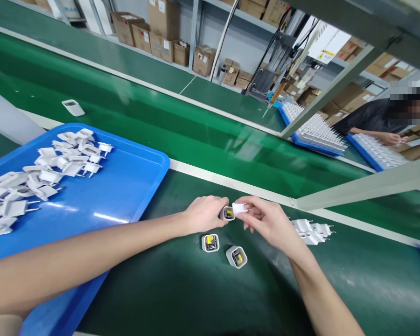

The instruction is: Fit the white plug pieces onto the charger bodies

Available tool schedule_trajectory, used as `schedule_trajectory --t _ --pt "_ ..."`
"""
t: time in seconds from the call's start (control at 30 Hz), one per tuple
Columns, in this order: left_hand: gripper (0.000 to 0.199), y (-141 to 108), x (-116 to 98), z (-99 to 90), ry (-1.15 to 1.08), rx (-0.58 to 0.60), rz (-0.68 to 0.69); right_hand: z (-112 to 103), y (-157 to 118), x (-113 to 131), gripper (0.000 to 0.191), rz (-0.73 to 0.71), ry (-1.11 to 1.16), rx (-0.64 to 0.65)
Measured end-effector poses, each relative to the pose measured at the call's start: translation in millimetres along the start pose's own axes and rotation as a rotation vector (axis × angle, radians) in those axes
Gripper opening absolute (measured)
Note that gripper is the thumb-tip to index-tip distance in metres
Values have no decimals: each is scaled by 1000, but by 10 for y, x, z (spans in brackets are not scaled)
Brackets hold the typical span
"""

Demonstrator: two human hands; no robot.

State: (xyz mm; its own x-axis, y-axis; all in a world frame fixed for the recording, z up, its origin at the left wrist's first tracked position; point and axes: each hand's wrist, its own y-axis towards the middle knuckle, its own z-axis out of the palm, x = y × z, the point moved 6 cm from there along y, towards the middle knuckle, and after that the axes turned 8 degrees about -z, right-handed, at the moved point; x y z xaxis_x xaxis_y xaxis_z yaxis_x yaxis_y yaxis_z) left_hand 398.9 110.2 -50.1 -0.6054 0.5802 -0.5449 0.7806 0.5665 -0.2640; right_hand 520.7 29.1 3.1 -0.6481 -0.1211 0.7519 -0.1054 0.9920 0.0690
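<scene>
My left hand (207, 213) grips a white charger housing (222, 214), its open end facing right and showing a yellow and dark part inside. Between the thumb and fingers of my right hand (266, 218) is a white plug cap (239, 208) with metal pins pointing right. The cap is close beside the housing's open end; whether they touch I cannot tell. Just below, two more open charger housings, one on the left (210, 243) and one on the right (237, 257), rest on the green table with yellow components visible inside.
A blue tray (126, 172) on the left bears many loose plug caps (73, 154). Several assembled chargers (311, 232) lie right of my right hand. One housing (73, 108) sits on the green conveyor belt (143, 112). A metal post (364, 184) crosses at right; a co-worker (374, 116) is beyond.
</scene>
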Motion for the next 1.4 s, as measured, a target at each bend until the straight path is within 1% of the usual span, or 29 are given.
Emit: schedule_trajectory --t 0.07,0.1,0.2,0.27,0.37,0.57,0.63,0.8,0.97,1.1,1.23,1.4 --pt "19 0 10 3 -1 -4 5 22 2 -29 21 27 45 39" --pt "19 0 14 5 -2 -9 8 19 5 -35 20 13 -6 19" --pt "18 2 20 14 0 -28 15 46 17 -15 19 -96 -315 -48" --pt "17 5 20 27 5 -35 19 125 31 -11 19 -158 -459 -19" --pt "17 10 19 41 10 -40 24 222 51 -14 17 -216 -533 47" --pt "16 17 37 45 5 -41 22 257 49 68 25 -359 -703 89" --pt "16 19 38 49 5 -41 26 250 42 70 25 -372 -715 85" --pt "15 21 35 61 3 -45 37 265 40 36 25 -344 -660 98" --pt "16 21 36 64 -6 -46 51 281 53 83 27 -350 -725 114" --pt "15 25 36 64 -8 -47 58 259 50 98 29 -343 -698 112" --pt "14 30 43 67 -10 -59 67 265 44 82 28 -349 -725 126" --pt "18 37 58 91 -24 -51 62 258 47 67 26 -344 -706 146"
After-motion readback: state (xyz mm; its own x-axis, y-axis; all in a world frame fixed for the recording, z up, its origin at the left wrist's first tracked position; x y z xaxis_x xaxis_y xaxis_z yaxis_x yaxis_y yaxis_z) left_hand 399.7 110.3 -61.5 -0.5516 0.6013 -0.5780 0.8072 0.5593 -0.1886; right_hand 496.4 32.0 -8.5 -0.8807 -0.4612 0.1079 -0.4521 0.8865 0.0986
